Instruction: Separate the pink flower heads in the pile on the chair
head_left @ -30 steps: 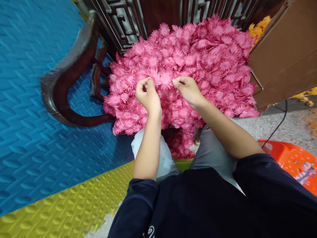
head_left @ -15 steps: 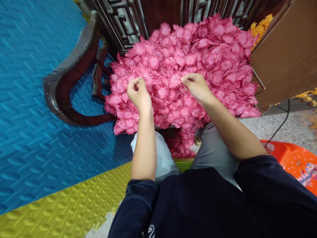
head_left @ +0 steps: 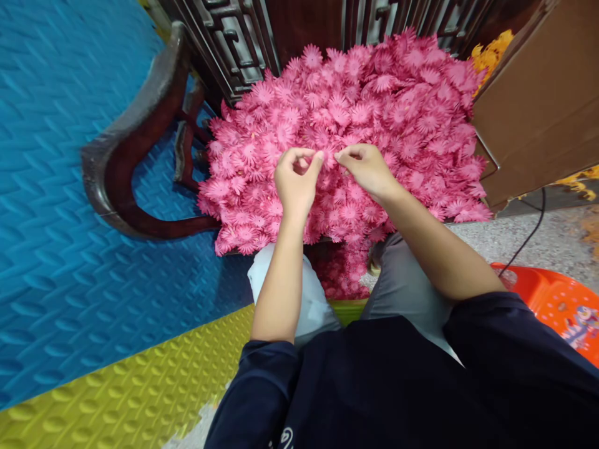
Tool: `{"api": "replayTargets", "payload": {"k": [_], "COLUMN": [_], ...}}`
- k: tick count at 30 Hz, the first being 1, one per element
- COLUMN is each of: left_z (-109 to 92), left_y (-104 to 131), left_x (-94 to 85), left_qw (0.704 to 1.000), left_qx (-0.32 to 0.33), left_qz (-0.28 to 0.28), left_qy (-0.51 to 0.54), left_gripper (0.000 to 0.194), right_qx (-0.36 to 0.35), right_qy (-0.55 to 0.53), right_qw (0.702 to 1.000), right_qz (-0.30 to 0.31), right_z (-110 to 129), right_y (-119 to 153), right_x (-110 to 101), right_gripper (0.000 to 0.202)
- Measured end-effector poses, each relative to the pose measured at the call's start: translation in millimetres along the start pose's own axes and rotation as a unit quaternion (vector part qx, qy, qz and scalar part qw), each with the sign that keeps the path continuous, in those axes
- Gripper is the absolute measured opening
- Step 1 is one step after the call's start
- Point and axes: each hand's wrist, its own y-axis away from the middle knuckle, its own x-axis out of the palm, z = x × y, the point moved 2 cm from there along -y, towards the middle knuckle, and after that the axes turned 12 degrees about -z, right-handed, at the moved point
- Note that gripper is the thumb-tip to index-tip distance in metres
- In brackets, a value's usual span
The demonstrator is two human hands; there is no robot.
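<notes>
A wide heap of pink petalled pieces (head_left: 407, 118) lies in front of me, with more of the same pink pieces lower down between my knees. Over the middle of the heap, my left hand (head_left: 299, 178) has thumb and forefinger brought together in a pinch. Just to its right is my right hand (head_left: 365, 167), also pinched, its fingertips pointing at the left ones with a small gap between. Whatever either pinch holds is too small to make out against the pink.
A dark curved wooden armrest (head_left: 116, 168) stands at left over blue matting (head_left: 56, 249). Dark latticework (head_left: 234, 43) rises behind the heap. At right are a cardboard box (head_left: 538, 100), a black cable (head_left: 531, 240) and an orange-red plastic stool (head_left: 556, 302). Yellow-green matting (head_left: 116, 393) lies lower left.
My left hand has moved right, from the left part of the heap to close beside my right hand. My right hand has shifted slightly left and down, still pinched.
</notes>
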Motion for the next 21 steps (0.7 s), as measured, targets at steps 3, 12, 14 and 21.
{"api": "replayTargets", "payload": {"k": [3, 12, 14, 21], "left_z": [-3, -6, -4, 9], "left_y": [3, 2, 2, -5], "left_x": [3.9, 1.8, 2.1, 0.0], "left_qw": [0.999, 0.999, 0.998, 0.989], "left_qx": [-0.011, -0.007, -0.027, -0.053], "left_qz": [0.037, 0.04, 0.028, -0.024], "left_qy": [-0.006, 0.012, 0.042, 0.135], "left_gripper": [0.013, 0.008, 0.011, 0.016], "right_qx": [0.007, -0.009, -0.004, 0.015], "right_qy": [-0.011, -0.027, -0.027, -0.001], "right_qw": [1.0, 0.999, 0.998, 1.0], "right_qz": [0.007, 0.044, 0.049, 0.007], "right_z": [2, -3, -4, -5], "right_y": [2, -1, -3, -9], "right_x": [1, 0, -1, -6], "right_gripper": [0.017, 0.014, 0.014, 0.023]}}
